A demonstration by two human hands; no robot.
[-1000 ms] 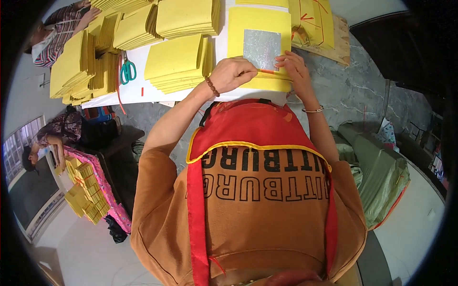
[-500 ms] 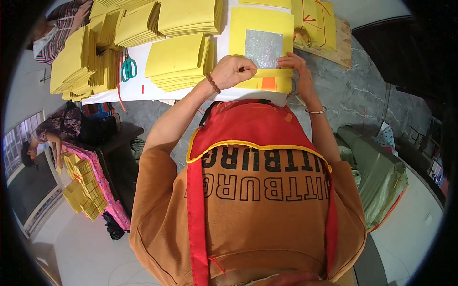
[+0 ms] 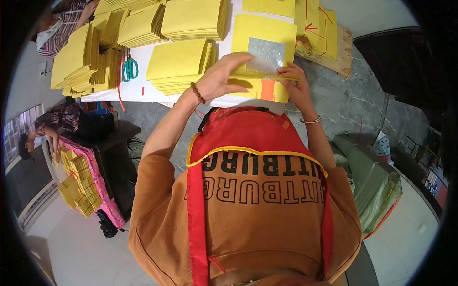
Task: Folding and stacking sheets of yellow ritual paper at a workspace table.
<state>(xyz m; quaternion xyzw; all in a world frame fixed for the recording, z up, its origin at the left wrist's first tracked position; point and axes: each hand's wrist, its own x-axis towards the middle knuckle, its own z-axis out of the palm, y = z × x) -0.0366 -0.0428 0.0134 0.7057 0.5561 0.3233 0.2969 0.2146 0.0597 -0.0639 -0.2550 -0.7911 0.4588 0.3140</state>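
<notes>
A yellow paper sheet (image 3: 288,35) with a shiny silver square (image 3: 265,52) lies on the table in front of me. Its near edge is lifted, and below it shows a yellow strip with an orange patch (image 3: 267,89). My right hand (image 3: 297,88) pinches the lifted edge at its right end. At the left side of the sheet is my left hand (image 3: 219,80), its fingers stretched and the thumb held apart, with nothing seen between them. Just left of that hand stands a stack of folded yellow paper (image 3: 176,62).
More stacks of yellow paper (image 3: 193,19) fill the far and left table. Green-handled scissors (image 3: 129,69) lie beside a red cord. Tied yellow bundles (image 3: 327,33) rest on a wooden board (image 3: 344,52) at the right. Two other people are at the left, one by a pink-covered table (image 3: 112,209).
My left hand has gone from a closed fist on the sheet to spread fingers, moving slightly left. The sheet's near edge has risen, and my right fingers have closed on it.
</notes>
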